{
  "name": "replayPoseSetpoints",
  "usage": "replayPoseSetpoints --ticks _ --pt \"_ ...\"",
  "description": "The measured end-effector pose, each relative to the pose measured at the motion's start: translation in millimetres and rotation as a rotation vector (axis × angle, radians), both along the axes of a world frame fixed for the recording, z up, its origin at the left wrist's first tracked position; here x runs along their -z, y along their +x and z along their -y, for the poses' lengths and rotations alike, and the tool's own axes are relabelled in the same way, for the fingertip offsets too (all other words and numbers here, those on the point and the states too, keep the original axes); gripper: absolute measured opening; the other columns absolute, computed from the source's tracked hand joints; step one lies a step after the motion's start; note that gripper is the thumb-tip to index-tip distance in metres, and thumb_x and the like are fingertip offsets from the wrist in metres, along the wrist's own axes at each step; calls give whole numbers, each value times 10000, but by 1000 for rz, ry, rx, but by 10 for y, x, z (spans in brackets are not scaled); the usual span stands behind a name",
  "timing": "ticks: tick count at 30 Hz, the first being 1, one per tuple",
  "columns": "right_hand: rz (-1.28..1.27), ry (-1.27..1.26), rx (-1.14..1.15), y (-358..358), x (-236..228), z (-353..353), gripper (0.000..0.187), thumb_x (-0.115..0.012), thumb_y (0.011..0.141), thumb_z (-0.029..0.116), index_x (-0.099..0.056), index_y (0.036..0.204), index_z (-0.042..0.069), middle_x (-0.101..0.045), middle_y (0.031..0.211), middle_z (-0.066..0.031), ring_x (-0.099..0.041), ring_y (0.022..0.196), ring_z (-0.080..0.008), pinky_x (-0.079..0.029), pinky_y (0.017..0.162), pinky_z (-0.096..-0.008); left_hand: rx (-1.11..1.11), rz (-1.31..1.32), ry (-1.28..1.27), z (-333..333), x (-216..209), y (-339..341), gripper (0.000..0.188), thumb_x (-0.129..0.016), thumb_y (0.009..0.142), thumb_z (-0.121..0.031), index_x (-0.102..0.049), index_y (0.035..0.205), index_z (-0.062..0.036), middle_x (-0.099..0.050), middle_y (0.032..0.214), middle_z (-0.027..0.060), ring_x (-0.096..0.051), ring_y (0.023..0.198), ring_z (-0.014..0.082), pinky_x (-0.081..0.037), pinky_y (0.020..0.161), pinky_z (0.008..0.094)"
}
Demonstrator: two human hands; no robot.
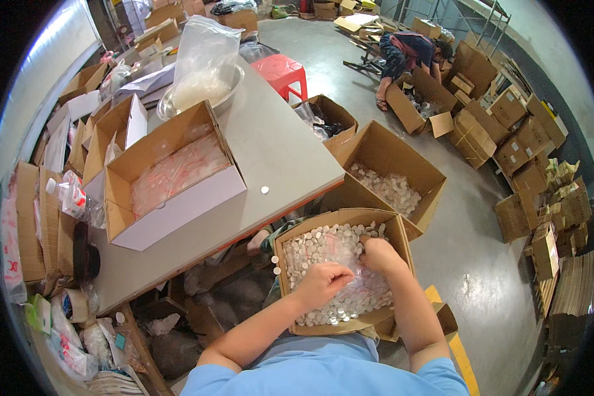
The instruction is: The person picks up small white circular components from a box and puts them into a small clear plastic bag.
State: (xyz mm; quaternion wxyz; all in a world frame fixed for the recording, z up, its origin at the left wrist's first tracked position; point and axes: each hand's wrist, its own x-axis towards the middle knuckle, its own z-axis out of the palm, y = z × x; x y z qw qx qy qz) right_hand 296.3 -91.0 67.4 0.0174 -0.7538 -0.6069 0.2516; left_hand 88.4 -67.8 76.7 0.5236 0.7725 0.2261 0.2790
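Observation:
A cardboard box [402,231] in front of me is filled with small round white discs [303,254]. A clear plastic bag [336,245] with reddish marks lies over the discs. My left hand [323,285] is closed in a pinch at the bag's edge, above the near part of the box. My right hand [380,256] reaches down at the box's right side, its fingers curled among the discs. Those fingertips are partly hidden, so what they hold cannot be made out.
Left stands a grey table [270,158] with a box of flat clear bags [178,175], a metal bowl [237,82] and one loose disc [264,190]. Another carton of discs [389,188] stands beyond mine. A red stool [280,71] and a person [412,53] bending over cartons are farther off.

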Motion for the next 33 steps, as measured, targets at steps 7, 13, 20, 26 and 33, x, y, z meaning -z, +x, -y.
replayPoseSetpoints --ticks 7,13,20,26,33 --pt "-319 84 243 44 -297 -10 202 -557 851 101 -619 994 -27 -654 799 -199 -654 752 -268 -503 681 -366 -78 40 51 -9 -79 -40 85 -655 794 -41 -683 872 -22 -638 739 115 -621 674 218 -484 608 295" --pt "-1315 -41 463 96 -363 17 201 -477 934 128 -599 1012 -12 -623 883 -56 -609 773 -138 -517 697 -286 -126 35 38 6 -49 -61 74 -685 798 -69 -653 804 -3 -634 712 99 -598 608 182 -457 536 287" --pt "-1763 -113 420 25 -371 11 325 -415 953 207 -581 1056 -52 -635 996 -135 -636 912 -233 -543 787 -322 -188 22 -214 -25 -82 -107 146 -685 825 -125 -638 791 9 -581 684 85 -532 591 115 -397 512 264" --pt "-1702 -48 350 -22 -413 -4 309 -450 956 180 -591 1052 -77 -634 1009 -146 -630 938 -229 -539 846 -340 -226 225 -106 -100 62 -41 114 -680 826 -110 -676 855 0 -621 754 67 -551 650 89 -409 540 237" --pt "-1614 -20 397 -162 -462 39 195 -527 917 60 -605 1047 -62 -634 1039 -118 -618 977 -199 -513 896 -331 -139 5 -521 -79 68 -134 157 -708 816 -136 -682 871 8 -626 728 33 -532 640 55 -413 547 216"
